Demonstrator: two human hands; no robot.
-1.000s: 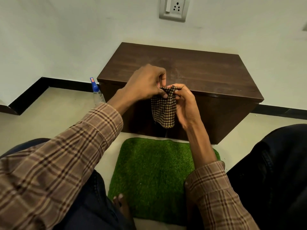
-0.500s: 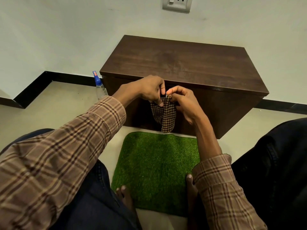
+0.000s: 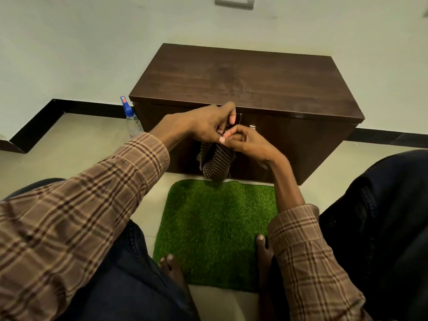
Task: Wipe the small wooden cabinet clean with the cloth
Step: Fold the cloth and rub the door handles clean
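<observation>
Head view: I'm pinching the cloth (image 3: pixel 216 162) with left hand (image 3: pixel 206 126) and right hand (image 3: pixel 249 142), folding it; next, pressing it onto the cabinet (image 3: pixel 243 82).

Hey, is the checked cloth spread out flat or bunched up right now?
Bunched up. The cloth hangs as a folded wad below the left hand and right hand, both pinching its top in front of the cabinet.

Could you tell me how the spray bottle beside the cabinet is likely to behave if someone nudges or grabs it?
The spray bottle stands upright and slim on the floor beside the wooden cabinet, so a sideways nudge would probably tip it. Its clear body looks like thin plastic, likely light. How full it is cannot be told.
</observation>
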